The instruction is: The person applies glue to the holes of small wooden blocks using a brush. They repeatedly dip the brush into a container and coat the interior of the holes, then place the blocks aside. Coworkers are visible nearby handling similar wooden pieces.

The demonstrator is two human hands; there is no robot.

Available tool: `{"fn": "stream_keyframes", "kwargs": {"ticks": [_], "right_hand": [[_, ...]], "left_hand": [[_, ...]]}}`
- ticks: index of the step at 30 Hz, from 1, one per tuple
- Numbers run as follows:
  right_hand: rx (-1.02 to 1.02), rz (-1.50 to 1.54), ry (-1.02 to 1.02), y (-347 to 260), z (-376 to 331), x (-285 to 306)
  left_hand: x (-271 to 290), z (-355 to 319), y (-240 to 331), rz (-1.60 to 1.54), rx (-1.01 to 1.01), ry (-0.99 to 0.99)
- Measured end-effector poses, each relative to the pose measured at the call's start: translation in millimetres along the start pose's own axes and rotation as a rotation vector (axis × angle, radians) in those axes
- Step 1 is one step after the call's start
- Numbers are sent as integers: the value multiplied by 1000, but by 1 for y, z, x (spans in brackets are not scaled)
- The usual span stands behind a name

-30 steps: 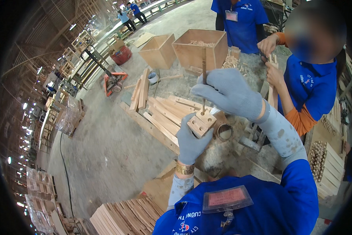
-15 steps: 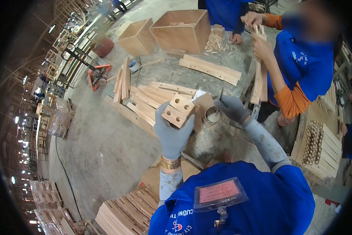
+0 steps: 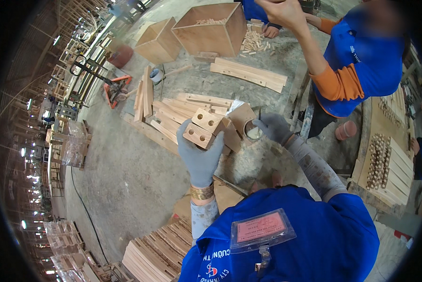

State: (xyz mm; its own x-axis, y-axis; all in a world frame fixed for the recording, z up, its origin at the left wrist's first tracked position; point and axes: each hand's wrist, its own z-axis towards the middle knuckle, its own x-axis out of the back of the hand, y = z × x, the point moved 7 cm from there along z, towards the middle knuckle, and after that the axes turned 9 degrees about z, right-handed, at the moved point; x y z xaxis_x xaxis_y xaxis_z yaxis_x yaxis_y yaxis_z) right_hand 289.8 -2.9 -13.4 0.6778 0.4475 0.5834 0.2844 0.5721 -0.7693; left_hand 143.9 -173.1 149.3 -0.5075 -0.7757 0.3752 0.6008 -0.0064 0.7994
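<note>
My left hand (image 3: 200, 159), in a grey glove, is wrapped round two pale wooden pieces (image 3: 208, 121) stacked together. Two round holes show in the end of each piece. My right hand (image 3: 276, 128), also gloved, is closed at the rim of a small cup (image 3: 253, 134) with whitish contents. Its fingers pinch a thin dark stick (image 3: 260, 112), whose lower end I cannot make out. Against the cup stands a brown block-like box (image 3: 241, 116). Wooden strips (image 3: 173, 113) lie in a pile beyond my left hand.
Across the worktop are a large wooden box (image 3: 211, 37) of dowels, a second box (image 3: 159, 42), loose dowels (image 3: 254, 42) and flat boards (image 3: 248, 75). A co-worker's arm (image 3: 305, 42) reaches in at the right. Stacked strips (image 3: 157, 249) stand at lower left; an orange pallet jack (image 3: 117, 89) stands beyond.
My right hand has lowered slightly toward the cup with the stick. My left hand keeps hold of the wooden pieces. The co-worker's hands have risen, and the strips they held have left view.
</note>
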Motion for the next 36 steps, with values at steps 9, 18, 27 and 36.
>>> {"fn": "stream_keyframes", "kwargs": {"ticks": [9, 18, 27, 36], "right_hand": [[-217, 446, 204, 15, -26, 10], [-107, 735, 476, -92, 14, 126], [285, 721, 184, -246, 46, 137], [534, 292, 31, -289, 53, 107]], "left_hand": [[1, -1, 5, 57, -42, -5], [2, 0, -3, -10, -30, 9], [-1, 2, 2, -22, 14, -69], [0, -1, -4, 108, -31, -33]]}}
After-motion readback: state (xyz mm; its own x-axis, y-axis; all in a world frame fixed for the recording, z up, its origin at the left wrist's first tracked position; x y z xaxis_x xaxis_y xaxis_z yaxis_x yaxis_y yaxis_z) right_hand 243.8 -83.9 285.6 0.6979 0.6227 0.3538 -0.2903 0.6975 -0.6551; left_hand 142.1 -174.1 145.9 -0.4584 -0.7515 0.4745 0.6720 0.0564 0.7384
